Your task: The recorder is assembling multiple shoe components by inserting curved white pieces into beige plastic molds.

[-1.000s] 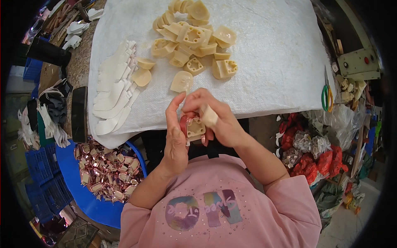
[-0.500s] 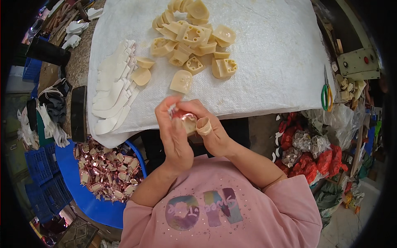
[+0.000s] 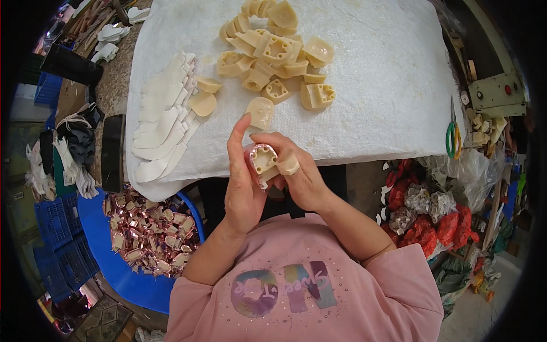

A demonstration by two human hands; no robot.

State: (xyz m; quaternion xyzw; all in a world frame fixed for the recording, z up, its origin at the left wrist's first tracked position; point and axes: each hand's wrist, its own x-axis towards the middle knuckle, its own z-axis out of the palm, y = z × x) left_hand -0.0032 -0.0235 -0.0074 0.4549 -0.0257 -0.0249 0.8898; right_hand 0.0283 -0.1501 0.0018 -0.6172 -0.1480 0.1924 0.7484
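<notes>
White sheet (image 3: 387, 74): beige pieces (image 3: 276, 50) block mid-left; open lane right, toward scissors (image 3: 453, 140).

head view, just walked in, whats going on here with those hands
A person has a cream block with a shiny pink covering in the right hand, with the left hand against its other side. Bare cream blocks lie piled on the white sheet ahead, with white strips to their left. Beside the person's left arm, a blue basin holds many pink-and-cream pieces.
</notes>
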